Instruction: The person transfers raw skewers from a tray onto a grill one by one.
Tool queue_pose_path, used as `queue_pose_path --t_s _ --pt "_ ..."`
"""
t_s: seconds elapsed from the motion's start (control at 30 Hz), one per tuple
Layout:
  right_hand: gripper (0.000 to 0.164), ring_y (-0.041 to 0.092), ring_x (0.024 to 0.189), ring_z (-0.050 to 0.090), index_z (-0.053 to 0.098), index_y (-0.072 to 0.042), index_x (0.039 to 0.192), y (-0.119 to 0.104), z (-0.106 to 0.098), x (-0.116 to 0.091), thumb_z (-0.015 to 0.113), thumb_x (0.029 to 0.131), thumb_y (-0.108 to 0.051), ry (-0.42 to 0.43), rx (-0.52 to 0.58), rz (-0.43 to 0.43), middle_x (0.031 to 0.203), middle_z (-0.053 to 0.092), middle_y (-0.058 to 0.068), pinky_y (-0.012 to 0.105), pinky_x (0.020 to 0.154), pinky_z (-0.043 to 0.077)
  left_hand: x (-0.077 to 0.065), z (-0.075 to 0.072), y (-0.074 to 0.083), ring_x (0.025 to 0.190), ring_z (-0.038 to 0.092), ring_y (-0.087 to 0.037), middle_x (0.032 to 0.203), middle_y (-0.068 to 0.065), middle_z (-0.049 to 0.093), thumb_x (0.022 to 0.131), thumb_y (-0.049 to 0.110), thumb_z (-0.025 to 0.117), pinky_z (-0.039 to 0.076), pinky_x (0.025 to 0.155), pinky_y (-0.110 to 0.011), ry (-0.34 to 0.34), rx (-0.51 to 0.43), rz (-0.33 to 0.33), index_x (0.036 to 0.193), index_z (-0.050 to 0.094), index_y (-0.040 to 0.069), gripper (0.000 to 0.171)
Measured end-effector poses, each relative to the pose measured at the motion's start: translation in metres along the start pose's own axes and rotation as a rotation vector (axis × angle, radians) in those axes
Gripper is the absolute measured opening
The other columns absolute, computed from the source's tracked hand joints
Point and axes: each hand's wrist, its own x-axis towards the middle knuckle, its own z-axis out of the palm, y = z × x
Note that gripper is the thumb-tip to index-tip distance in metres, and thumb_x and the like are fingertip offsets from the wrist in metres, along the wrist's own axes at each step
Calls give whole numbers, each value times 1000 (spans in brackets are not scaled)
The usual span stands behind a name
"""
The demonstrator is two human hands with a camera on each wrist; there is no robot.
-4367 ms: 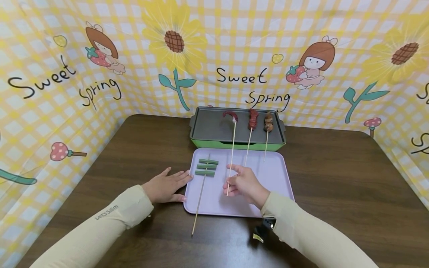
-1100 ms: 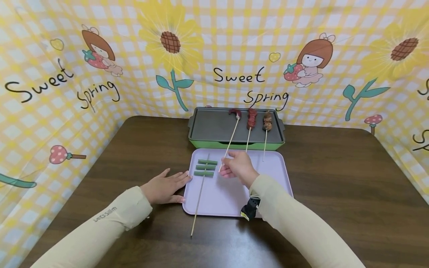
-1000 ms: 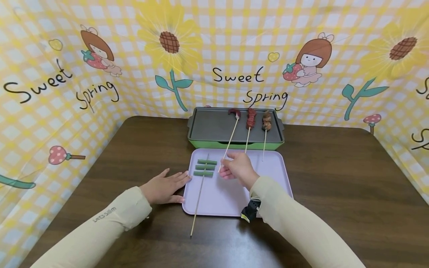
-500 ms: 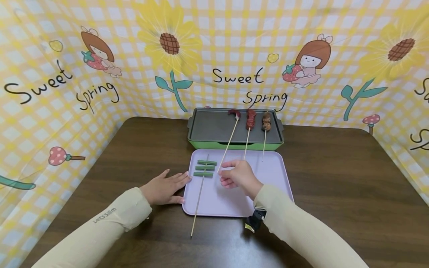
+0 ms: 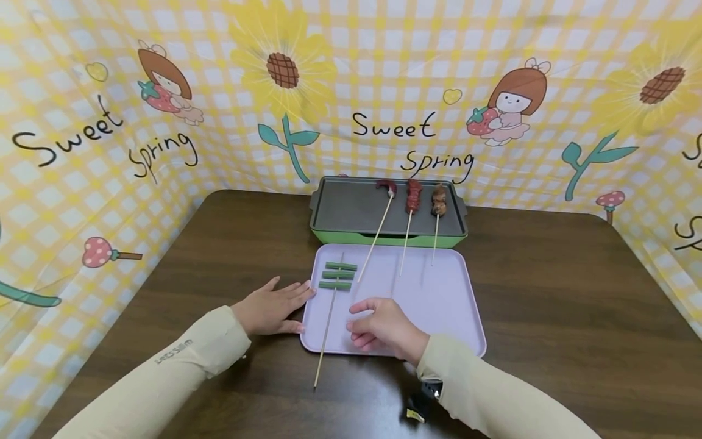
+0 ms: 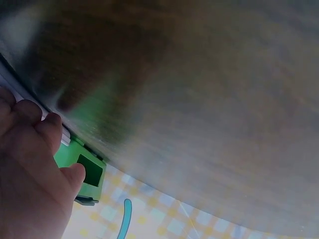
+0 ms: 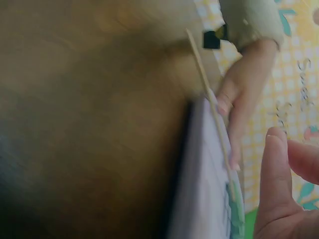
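My left hand (image 5: 272, 310) lies with its fingers spread on the table, its fingertips at the left rim of the lilac tray (image 5: 439, 323). Over the tray's front part hovers my right hand (image 5: 386, 329), fingers loosely bent, nothing between them. A skewer with a dark red curled piece (image 5: 387, 186), like an octopus tentacle, leans from the grill pan (image 5: 345, 207) onto the tray side. To its right lie a red meat skewer (image 5: 414, 196) and a brown chunky skewer (image 5: 439, 200). A skewer with green stalk pieces (image 5: 337, 275) rests on the tray, its stick overhanging the front.
The green grill base (image 5: 340, 236) stands right behind the tray. A brown wooden table (image 5: 559, 292) carries everything. Behind it hangs a yellow checked cloth (image 5: 384, 73) with printed figures. A dark strap (image 5: 422, 402) hangs below the right sleeve.
My right hand laid the curled red skewer farther right on the pan, let go of its stick, and drew back toward the tray's front. The left hand stayed put.
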Motion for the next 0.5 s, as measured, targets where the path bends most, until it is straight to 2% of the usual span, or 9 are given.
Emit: queue_pose_path --t_s 0.23,0.5 --pt "26 9 47 58 61 8 107 14 11 -12 66 82 1 -86 -38 12 61 63 6 25 46 52 0 3 0 136 35 -34 150 -21 33 94 46 55 19 107 -62 -2 -9 3 146 36 -1 73" --pt "20 6 47 58 65 6 105 21 19 -14 64 86 -1 -194 -7 113 60 62 3 21 46 51 0 1 -1 136 36 -34 151 -21 32 93 46 55 20 107 -63 9 -7 9 145 37 -1 73"
